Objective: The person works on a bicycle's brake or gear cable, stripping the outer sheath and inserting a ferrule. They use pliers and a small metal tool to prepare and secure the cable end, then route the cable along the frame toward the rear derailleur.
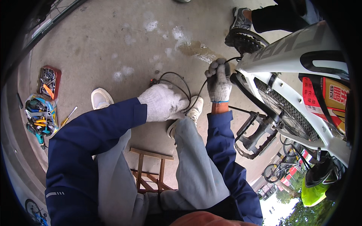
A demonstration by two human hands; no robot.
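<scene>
Both my hands wear whitish knit gloves, the right one darkly soiled. My left hand [161, 102] is closed round a looped black cable [180, 76]; a small red-and-black piece [154, 82] shows beyond its knuckles, its kind unclear. Further right, my right hand [218, 81] is raised beside a white bicycle frame [260, 64], its fingers curled in a grip on the same cable. From there the cable runs into the frame close to the chainring [246, 40]. Where the fingers meet the cable is partly hidden.
A pedal [256, 137] juts out beside my right forearm. A wooden stool [151, 169] is beneath me. At left are a tin of small hardware [59, 77], a bag of tools [52, 109] and a screwdriver [69, 116]. Another person's shoe [241, 19] stands beyond the bicycle.
</scene>
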